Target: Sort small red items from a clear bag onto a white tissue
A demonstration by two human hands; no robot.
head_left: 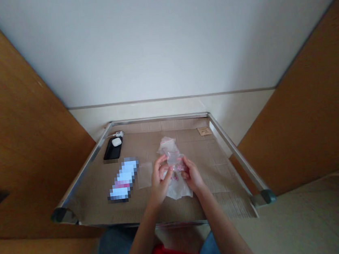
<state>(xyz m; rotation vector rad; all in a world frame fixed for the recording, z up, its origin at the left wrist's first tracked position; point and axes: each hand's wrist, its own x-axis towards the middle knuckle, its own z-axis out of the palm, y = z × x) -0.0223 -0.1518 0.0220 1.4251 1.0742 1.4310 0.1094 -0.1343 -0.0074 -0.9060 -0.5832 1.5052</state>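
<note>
Denim-clad legs are nearest, below a cardboard-lined surface, over which the left hand and right hand pinch a small clear bag at its 2 sides. It looks featherlight, limp and slippery, probably easily creased, so fingertip holds along its edges should suit.

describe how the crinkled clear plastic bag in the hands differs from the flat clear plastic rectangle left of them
The crinkled clear plastic bag is held between the left hand and right hand; the flat clear plastic rectangle lies untouched on the brown cardboard. The bag looks creased, the rectangle smooth. The bag shows pink near the right hand; the rectangle shows none. Both look see-through.
</note>
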